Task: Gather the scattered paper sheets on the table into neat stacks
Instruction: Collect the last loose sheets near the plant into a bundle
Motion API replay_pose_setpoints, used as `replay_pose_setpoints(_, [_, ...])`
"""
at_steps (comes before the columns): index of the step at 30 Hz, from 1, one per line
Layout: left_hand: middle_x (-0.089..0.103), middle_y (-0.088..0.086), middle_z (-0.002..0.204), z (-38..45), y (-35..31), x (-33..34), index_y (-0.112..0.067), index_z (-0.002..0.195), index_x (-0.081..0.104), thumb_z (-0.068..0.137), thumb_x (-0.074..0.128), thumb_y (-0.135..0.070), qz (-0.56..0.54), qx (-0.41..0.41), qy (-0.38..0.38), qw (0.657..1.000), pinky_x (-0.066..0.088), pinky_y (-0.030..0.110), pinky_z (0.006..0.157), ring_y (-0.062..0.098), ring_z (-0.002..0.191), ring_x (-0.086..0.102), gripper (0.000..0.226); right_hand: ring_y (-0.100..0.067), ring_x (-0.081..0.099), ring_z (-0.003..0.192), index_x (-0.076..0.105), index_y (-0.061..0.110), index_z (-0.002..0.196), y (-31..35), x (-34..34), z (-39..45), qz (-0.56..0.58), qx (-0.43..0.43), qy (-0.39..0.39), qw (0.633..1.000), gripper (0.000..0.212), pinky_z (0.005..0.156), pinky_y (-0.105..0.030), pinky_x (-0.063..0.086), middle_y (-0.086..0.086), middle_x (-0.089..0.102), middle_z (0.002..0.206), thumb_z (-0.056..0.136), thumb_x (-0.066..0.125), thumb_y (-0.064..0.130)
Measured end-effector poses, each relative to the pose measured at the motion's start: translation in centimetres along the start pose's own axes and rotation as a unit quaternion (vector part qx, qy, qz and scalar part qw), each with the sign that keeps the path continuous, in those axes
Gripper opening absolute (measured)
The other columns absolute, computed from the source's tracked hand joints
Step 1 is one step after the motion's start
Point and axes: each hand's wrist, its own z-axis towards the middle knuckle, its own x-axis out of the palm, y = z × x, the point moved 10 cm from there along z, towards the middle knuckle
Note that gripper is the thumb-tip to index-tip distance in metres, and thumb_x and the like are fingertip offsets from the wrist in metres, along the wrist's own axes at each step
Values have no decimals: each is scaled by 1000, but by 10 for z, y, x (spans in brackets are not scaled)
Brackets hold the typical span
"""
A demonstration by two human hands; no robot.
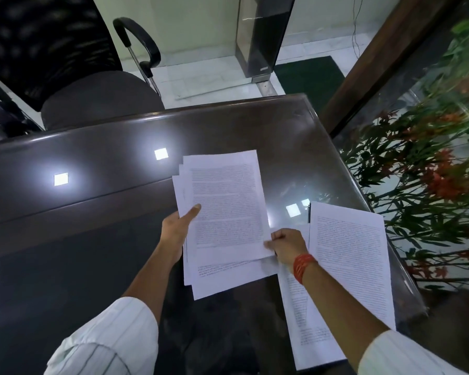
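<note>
A loose bundle of printed paper sheets (225,209) hangs over the middle of the dark glass-topped table (92,201), its edges uneven. My left hand (178,228) grips the bundle's left edge, thumb lying on the top page. My right hand (286,246) pinches the lower right corner of the top sheet. More printed sheets (347,266) lie overlapped on the table at the right, partly under my right forearm and reaching the table's near right edge.
A black office chair (87,77) stands beyond the table's far edge. A glass wall with plants (428,171) behind it runs close along the table's right side. Ceiling lights reflect on the tabletop. A red thread band circles my right wrist.
</note>
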Motion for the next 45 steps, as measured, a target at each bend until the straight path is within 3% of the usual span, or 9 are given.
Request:
replay_pose_setpoints(6, [76, 4, 105, -8, -3, 5, -11, 108, 71, 84, 78, -6, 22, 20, 35, 999, 60, 38, 74, 25, 94, 73, 26, -25, 66, 92, 71, 10, 85, 1, 1, -13, -158, -26, 34, 987, 13, 89, -36, 56, -9, 69, 94, 78, 80, 16])
replay_pose_setpoints(10, [76, 5, 103, -25, -10, 7, -8, 107, 71, 83, 74, 1, 14, 52, 60, 997, 59, 37, 68, 27, 91, 74, 26, -25, 61, 101, 62, 9, 114, 17, -6, -40, -262, -40, 45, 963, 49, 89, -33, 50, -5, 63, 108, 79, 78, 39])
replay_pose_setpoints(14, [75, 13, 109, -46, -29, 5, -2, 110, 70, 76, 73, 8, -10, 117, 123, 985, 60, 45, 79, 33, 99, 72, 36, -23, 47, 126, 36, 14, 142, 85, -18, -53, -40, -146, -7, 988, 83, 104, -35, 42, -4, 46, 136, 76, 82, 34])
replay_pose_setpoints(20, [76, 10, 102, -89, -73, -22, -4, 103, 71, 59, 81, 0, -5, 210, 151, 966, 61, 47, 81, 33, 97, 72, 45, -15, 69, 94, 64, 16, 103, 153, 0, -98, 192, -254, 46, 947, 33, 72, -18, 53, 0, 71, 99, 78, 70, -6])
replay_pose_setpoints(23, [77, -2, 89, -109, -96, -42, -16, 86, 76, 47, 89, -11, -7, 271, 117, 955, 61, 42, 83, 18, 85, 72, 42, 0, 68, 77, 67, 11, 97, 169, -4, -132, 211, -332, -1, 919, 36, 68, -17, 52, 3, 72, 88, 74, 66, -16])
replay_pose_setpoints(27, [77, -7, 88, -143, -109, -54, -27, 83, 80, 54, 86, -19, 5, 360, 155, 920, 60, 37, 80, 13, 86, 71, 30, 3, 69, 80, 68, 15, 90, 156, -3, -163, 240, -378, -25, 894, 43, 73, -16, 53, 20, 73, 79, 73, 62, -24])
replay_pose_setpoints(34, [76, -11, 97, -151, -72, -71, -42, 99, 75, 56, 86, -27, 89, 373, 148, 912, 58, 33, 80, 10, 95, 71, 47, -13, 68, 78, 70, 1, 88, 104, 23, -152, 166, -303, -26, 938, 22, 71, -40, 57, -6, 72, 81, 68, 71, -9])
replay_pose_setpoints(38, [74, -21, 86, -158, -74, -78, -30, 92, 72, 56, 86, -21, 51, 382, 116, 915, 57, 19, 69, -3, 82, 69, 40, -9, 69, 77, 70, 7, 90, 115, 17, -177, 193, -330, -47, 923, 24, 73, -30, 57, 1, 72, 79, 74, 68, -11])
replay_pose_setpoints(45, [73, -15, 83, -138, -33, -73, -23, 94, 68, 61, 81, -19, 107, 315, 92, 939, 56, 30, 72, 8, 85, 69, 36, 4, 62, 64, 67, 12, 91, 85, 42, -158, 137, -287, 9, 948, 20, 58, -14, 46, 10, 66, 72, 71, 67, 7])
